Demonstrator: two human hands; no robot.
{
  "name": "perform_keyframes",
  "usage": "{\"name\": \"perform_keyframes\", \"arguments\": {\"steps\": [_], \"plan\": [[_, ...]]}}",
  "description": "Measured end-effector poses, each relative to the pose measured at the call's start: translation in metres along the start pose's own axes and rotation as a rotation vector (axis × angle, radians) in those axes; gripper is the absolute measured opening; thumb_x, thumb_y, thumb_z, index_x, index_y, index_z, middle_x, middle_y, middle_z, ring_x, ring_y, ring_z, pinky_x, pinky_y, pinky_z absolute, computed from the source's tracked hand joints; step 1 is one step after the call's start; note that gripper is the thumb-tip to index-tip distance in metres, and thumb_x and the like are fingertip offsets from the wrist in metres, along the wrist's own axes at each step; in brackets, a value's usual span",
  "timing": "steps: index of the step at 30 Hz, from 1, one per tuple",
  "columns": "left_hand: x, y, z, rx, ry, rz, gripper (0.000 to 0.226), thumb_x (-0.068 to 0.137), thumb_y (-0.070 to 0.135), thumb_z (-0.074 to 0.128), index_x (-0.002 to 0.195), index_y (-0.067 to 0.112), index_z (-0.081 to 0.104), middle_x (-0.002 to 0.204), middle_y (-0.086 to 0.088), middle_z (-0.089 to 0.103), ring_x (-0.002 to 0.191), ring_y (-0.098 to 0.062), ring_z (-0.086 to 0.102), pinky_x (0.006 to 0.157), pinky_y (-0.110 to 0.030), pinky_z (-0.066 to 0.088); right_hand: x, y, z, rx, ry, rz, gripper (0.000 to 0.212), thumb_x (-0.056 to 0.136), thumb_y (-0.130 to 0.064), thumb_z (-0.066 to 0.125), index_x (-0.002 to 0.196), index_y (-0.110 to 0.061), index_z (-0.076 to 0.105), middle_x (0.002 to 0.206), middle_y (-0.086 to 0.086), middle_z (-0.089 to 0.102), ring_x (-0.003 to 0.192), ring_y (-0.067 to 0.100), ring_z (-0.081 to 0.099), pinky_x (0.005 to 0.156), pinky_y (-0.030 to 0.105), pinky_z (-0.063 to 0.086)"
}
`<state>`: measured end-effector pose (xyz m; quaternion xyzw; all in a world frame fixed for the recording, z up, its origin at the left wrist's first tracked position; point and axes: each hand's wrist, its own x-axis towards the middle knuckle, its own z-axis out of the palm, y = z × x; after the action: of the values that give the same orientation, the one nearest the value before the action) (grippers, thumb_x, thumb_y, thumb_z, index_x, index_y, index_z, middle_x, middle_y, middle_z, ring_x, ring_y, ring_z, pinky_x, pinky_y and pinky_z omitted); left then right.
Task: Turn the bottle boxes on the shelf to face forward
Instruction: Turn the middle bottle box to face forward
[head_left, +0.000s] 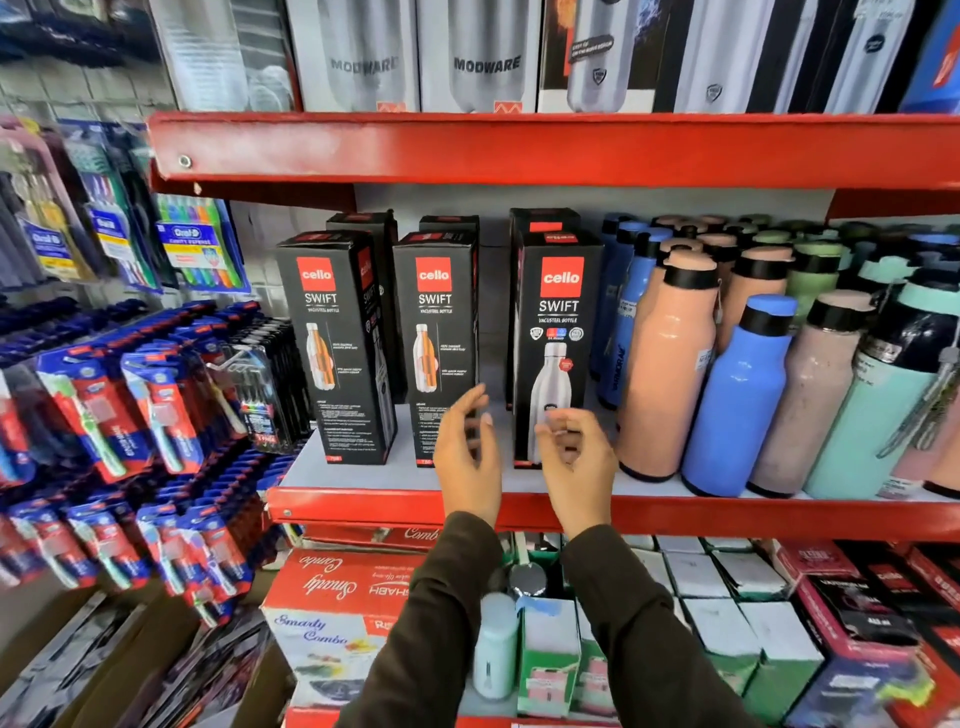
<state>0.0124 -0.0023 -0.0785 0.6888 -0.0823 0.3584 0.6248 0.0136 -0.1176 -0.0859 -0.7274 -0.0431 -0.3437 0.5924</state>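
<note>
Three black Cello Swift bottle boxes stand in a front row on the red shelf (363, 506). The left box (335, 343) and the middle box (436, 332) show a side panel with an orange cutaway bottle and small text. The right box (558, 338) shows its front with a steel bottle. More black boxes stand behind them. My left hand (467, 457) hovers open in front of the middle box's lower right corner. In front of the right box's base is my right hand (576, 457), fingers curled and apart, holding nothing.
Loose bottles in peach (665, 364), blue (737, 400) and mint crowd the shelf to the right. Toothbrush packs (156, 405) hang on the left. Boxed bottles line the shelf above, and combo boxes (332, 613) fill the shelf below.
</note>
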Motion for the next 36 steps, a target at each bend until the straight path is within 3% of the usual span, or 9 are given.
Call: {"name": "perform_keyframes", "arguments": {"steps": [6,10,12,16,18,22,27,32,36], "plan": [[0.025,-0.011,-0.038,0.163,0.099,0.102,0.039,0.096,0.011,0.051,0.134,0.019,0.051,0.13,-0.003,0.053,0.124,-0.02,0.05,0.108,-0.033,0.039,-0.013,-0.015,0.048,0.083,-0.205,0.014,0.039,0.093,-0.013,0.058,0.131,-0.022,0.053,0.126,-0.007,0.057,0.11,-0.008,0.056,0.088,0.008,0.047],[0.043,-0.031,-0.059,0.199,0.021,-0.017,0.051,0.098,0.011,0.047,0.148,0.013,0.035,0.148,-0.01,0.039,0.139,-0.015,0.035,0.117,-0.032,0.028,-0.01,-0.011,0.071,0.022,-0.259,0.075,0.047,0.097,-0.012,0.05,0.143,-0.019,0.039,0.14,-0.004,0.046,0.131,0.008,0.045,0.1,0.01,0.039],[0.05,-0.037,-0.064,0.193,-0.069,-0.081,0.053,0.1,0.011,0.045,0.151,0.01,0.029,0.154,-0.011,0.034,0.144,-0.016,0.031,0.12,-0.031,0.025,-0.006,-0.008,0.081,-0.016,-0.252,0.098,0.048,0.098,-0.013,0.048,0.145,-0.017,0.037,0.146,0.003,0.045,0.135,0.014,0.043,0.109,0.023,0.039],[0.063,-0.044,-0.064,0.146,-0.177,-0.223,0.05,0.101,0.011,0.043,0.149,0.007,0.032,0.154,-0.011,0.041,0.143,-0.021,0.038,0.109,-0.014,0.026,0.002,-0.004,0.096,-0.097,-0.208,0.138,0.047,0.096,-0.018,0.053,0.142,-0.014,0.042,0.14,0.012,0.054,0.131,0.021,0.051,0.111,0.042,0.041],[0.067,-0.048,-0.065,0.143,-0.196,-0.253,0.047,0.101,0.012,0.044,0.147,0.007,0.037,0.147,-0.012,0.049,0.137,-0.023,0.047,0.1,-0.009,0.03,0.005,-0.004,0.101,-0.098,-0.189,0.152,0.045,0.095,-0.018,0.056,0.139,-0.014,0.046,0.134,0.012,0.059,0.124,0.019,0.056,0.108,0.039,0.045],[0.071,-0.05,-0.071,0.072,-0.183,-0.275,0.043,0.099,0.009,0.049,0.142,0.007,0.045,0.131,-0.013,0.062,0.12,-0.012,0.057,0.086,0.003,0.039,0.002,-0.006,0.102,-0.046,-0.162,0.157,0.042,0.093,-0.01,0.057,0.134,-0.016,0.049,0.129,0.006,0.062,0.114,0.005,0.056,0.095,0.008,0.044],[0.081,-0.05,-0.075,0.011,-0.223,-0.283,0.042,0.097,0.01,0.053,0.139,0.01,0.05,0.125,-0.007,0.065,0.113,-0.006,0.057,0.081,0.008,0.04,0.003,-0.009,0.101,-0.018,-0.161,0.149,0.044,0.091,-0.01,0.061,0.133,-0.02,0.05,0.123,-0.005,0.062,0.107,-0.005,0.057,0.102,0.025,0.049],[0.082,-0.038,-0.077,-0.079,-0.197,-0.243,0.039,0.096,0.017,0.057,0.135,0.015,0.056,0.125,0.0,0.065,0.114,-0.007,0.061,0.091,-0.002,0.046,0.004,-0.016,0.097,-0.003,-0.239,0.128,0.07,0.079,-0.011,0.075,0.139,-0.026,0.042,0.127,-0.003,0.062,0.11,0.0,0.06,0.096,0.023,0.051],[0.077,-0.041,-0.077,-0.179,-0.13,-0.272,0.036,0.094,0.044,0.049,0.12,0.028,0.069,0.123,0.008,0.07,0.118,-0.012,0.064,0.104,-0.042,0.052,0.008,-0.021,0.097,-0.062,-0.248,0.094,0.089,0.064,-0.024,0.086,0.138,-0.032,0.037,0.118,-0.01,0.066,0.108,0.003,0.063,0.096,0.032,0.053]]}}
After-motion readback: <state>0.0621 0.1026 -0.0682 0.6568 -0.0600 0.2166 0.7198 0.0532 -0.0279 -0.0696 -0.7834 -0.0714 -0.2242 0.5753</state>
